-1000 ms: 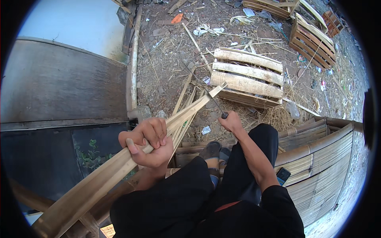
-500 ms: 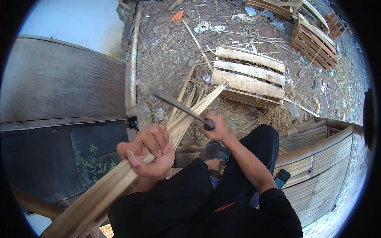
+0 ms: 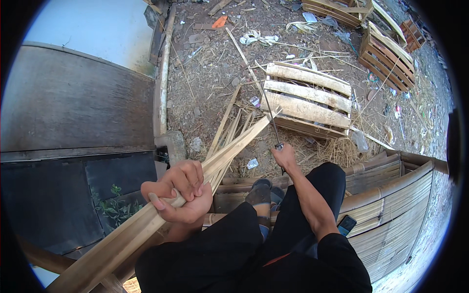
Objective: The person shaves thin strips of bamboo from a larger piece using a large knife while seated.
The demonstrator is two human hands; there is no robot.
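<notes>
My left hand (image 3: 178, 193) is wrapped around a long pale bamboo strip (image 3: 124, 232) that slants from the lower left up toward the middle. The strip's far end narrows and looks split at the tip. My right hand (image 3: 284, 157) grips the dark handle of a long thin knife (image 3: 274, 128), to the right of the strip. Its blade points up and away, seen nearly edge-on, and passes by the strip's tip; whether the two touch I cannot tell. More split bamboo pieces (image 3: 225, 134) lie beyond my left hand.
Ahead stands a slatted wooden crate (image 3: 308, 100), with another crate (image 3: 388, 56) farther right. A woven bamboo bench (image 3: 391, 210) carries a phone (image 3: 347, 224) beside my right thigh. A dark panel (image 3: 49, 195) and a wall (image 3: 88, 24) border the left. Straw and litter cover the ground.
My right hand has moved right and slightly forward, off the strip. The knife has swung from pointing left across the strip to pointing away. My left hand has barely shifted.
</notes>
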